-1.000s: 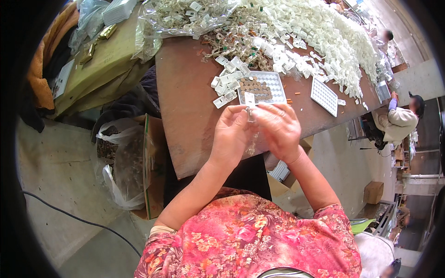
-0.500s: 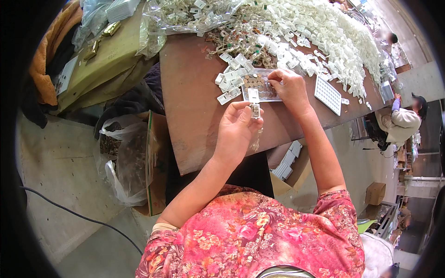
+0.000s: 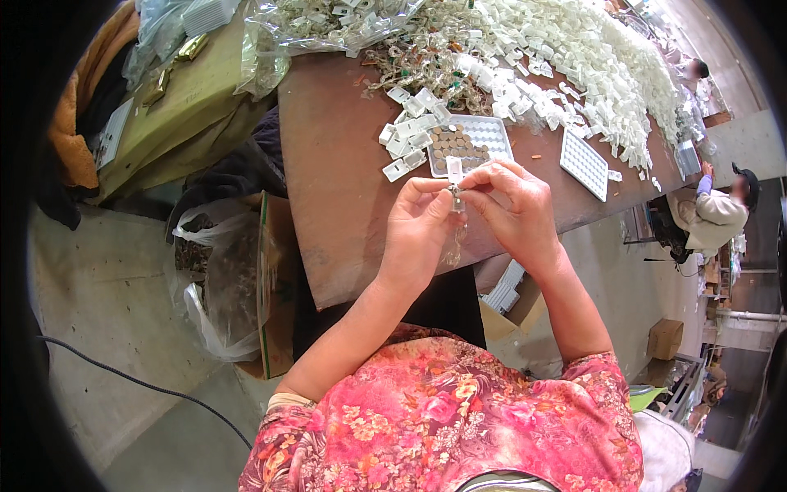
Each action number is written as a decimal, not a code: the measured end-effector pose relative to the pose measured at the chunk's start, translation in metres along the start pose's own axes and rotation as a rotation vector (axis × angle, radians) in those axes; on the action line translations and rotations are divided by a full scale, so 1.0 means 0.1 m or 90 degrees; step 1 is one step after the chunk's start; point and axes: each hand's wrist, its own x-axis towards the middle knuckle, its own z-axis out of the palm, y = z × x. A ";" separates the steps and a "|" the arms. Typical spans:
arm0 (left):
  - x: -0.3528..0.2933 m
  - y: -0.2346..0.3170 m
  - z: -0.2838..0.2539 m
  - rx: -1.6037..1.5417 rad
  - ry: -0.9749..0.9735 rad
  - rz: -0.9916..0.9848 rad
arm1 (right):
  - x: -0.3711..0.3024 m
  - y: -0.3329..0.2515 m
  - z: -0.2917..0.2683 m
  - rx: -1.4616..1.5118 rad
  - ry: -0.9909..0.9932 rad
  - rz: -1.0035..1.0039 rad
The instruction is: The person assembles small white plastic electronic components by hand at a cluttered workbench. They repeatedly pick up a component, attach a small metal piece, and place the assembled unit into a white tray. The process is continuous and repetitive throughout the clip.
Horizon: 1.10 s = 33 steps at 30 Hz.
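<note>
Brown desk, far edge buried under a big heap of white plastic pieces, tangled in part with darker brownish bits; clear bags at the far left corner hold more of the same. The heap is large, so by my reading most of the stock is unworked.

Nearer the person, a white grid tray lies flat. Roughly its left half carries small round brown parts in rows; the rest of its cells look empty. A second grid tray, to the right, shows no fill at all. Judged from that: one tray about half loaded, one not begun.

A few loose white clips lie just beside the first tray's left edge.

Both hands are raised over the desk's near edge, just in front of the first tray. Left hand and right hand pinch, fingertips closed, one small white-and-metal piece between them; something thin and clear dangles below it. Whether it is being joined or checked, cannot tell.
</note>
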 end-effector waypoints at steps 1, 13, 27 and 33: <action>0.00 0.00 0.00 0.006 -0.001 -0.001 | 0.01 0.00 -0.03 -0.002 -0.025 0.013; 0.00 0.00 -0.02 -0.054 0.022 -0.006 | -0.21 0.15 0.22 -0.131 0.103 -0.174; -0.07 0.09 0.03 -0.077 -0.066 -0.128 | -0.09 0.05 -0.08 0.513 -0.119 0.370; -0.10 0.12 0.16 -0.036 -0.025 -0.122 | -0.26 -0.10 0.03 0.435 0.005 0.302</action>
